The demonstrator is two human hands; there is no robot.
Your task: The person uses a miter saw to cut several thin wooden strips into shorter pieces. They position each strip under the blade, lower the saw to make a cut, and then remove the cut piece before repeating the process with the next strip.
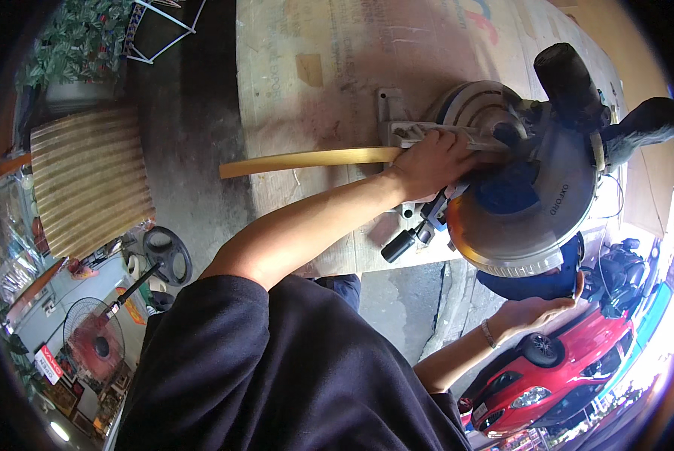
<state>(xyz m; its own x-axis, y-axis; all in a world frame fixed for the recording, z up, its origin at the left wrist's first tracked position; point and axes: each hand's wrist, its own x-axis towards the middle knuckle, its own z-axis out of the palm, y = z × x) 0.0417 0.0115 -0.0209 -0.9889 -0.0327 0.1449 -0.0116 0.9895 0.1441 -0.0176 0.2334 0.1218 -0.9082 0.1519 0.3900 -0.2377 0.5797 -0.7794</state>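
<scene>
A miter saw [566, 199] with a silver blade guard and blue parts stands on the worktable [314, 98]. A long, thin yellowish wooden strip [307, 159] runs left from the saw's fence [420, 135] and sticks out past the table's left edge. My left hand [436, 161] is closed over the strip's right end, pressing it at the fence, close to the blade guard. My right hand [536, 312] is at the saw's blue handle [536, 284], its fingers curled round the far side and partly hidden. An orange glow shows on the guard's left edge.
A black clamp knob [398, 246] juts from the saw's near side. Black motor parts [566, 83] rise at its back. A corrugated panel [89, 180], a fan [96, 342] and a steering wheel [166, 255] are at left. A red car [562, 376] stands at lower right.
</scene>
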